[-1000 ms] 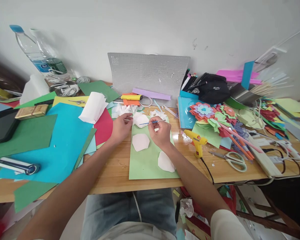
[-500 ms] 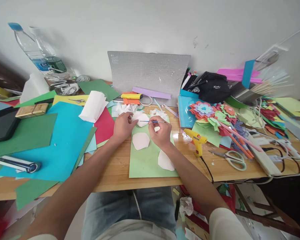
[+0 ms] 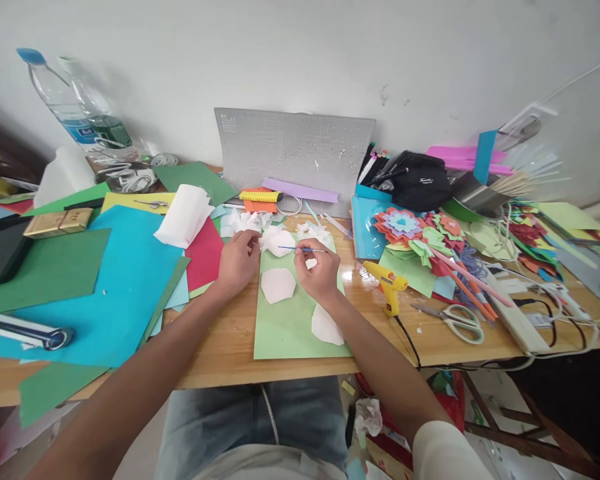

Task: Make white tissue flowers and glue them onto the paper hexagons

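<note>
My right hand (image 3: 319, 272) pinches a thin blue stick (image 3: 287, 248), which points left over a white paper piece (image 3: 279, 243) with cut edges. To the left of that piece, my left hand (image 3: 240, 261) has bent fingers, with the thumb a little apart and nothing visible between them. Its fingertips are close to crumpled white paper scraps (image 3: 243, 222). Under the pieces lies a light green sheet (image 3: 280, 333). Another white paper piece (image 3: 278, 285) rests on it, and a further white piece (image 3: 327, 327) is partly covered by my right wrist.
A yellow glue gun (image 3: 391, 285) and scissors (image 3: 460, 322) lie to the right, near paper flowers (image 3: 399, 225). On the left are blue paper (image 3: 130, 280), a white paper roll (image 3: 184, 217) and a stapler (image 3: 27, 332). A grey cutting mat (image 3: 295, 150) leans on the wall.
My left hand has drawn back leftward from the upper white piece. My right hand still holds the blue stick over it, and the view has shifted slightly.
</note>
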A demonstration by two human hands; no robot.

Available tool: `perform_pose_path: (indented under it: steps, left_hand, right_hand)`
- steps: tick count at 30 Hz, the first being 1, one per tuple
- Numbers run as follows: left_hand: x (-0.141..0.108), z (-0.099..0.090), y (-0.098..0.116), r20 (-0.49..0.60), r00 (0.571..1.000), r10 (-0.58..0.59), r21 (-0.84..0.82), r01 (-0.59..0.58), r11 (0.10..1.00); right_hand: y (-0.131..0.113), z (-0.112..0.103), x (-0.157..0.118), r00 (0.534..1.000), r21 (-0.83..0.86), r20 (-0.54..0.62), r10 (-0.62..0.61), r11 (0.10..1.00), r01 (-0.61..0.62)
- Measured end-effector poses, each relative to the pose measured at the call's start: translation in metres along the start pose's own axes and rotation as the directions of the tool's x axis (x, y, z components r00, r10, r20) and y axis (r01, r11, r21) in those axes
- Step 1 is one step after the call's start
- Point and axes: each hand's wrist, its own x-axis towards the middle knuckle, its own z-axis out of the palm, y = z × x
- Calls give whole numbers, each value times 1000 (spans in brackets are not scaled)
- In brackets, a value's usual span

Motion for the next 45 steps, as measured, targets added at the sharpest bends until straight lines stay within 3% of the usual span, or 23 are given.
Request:
perform_pose_path:
  steps: [4,10,15,24,29,36,45]
  left_hand:
    - [-8,-2,7,78,997,-12,-56,16,998]
    - [2,2,12,85,995,-44,190,27,981]
    - [6,8,13,111,992,-63,279,30,960]
    - [1,1,12,50,997,-65,238,51,970]
    - [-1,4,16,85,996,-38,251,15,968]
    - [4,9,13,97,992,-84,274,55,960]
    - [3,6,12,89,993,-81,139,68,988]
  right_hand:
    - [0,-2,1,1000,-16,-6,12,1000,-13]
    - [-2,-4,2,1000,-2,2,19,1000,-19]
    - [-1,-3,2,1000,-5,7,27,1000,-27]
    - [-1,-3,2,1000,15,-10,12,1000,-11]
    - [1,-3,0,1000,11,4,28,1000,-28]
    - [3,-3,-1,998,-10,28,52,999,-52]
    - [3,-2,0,1000,16,10,24,1000,-25]
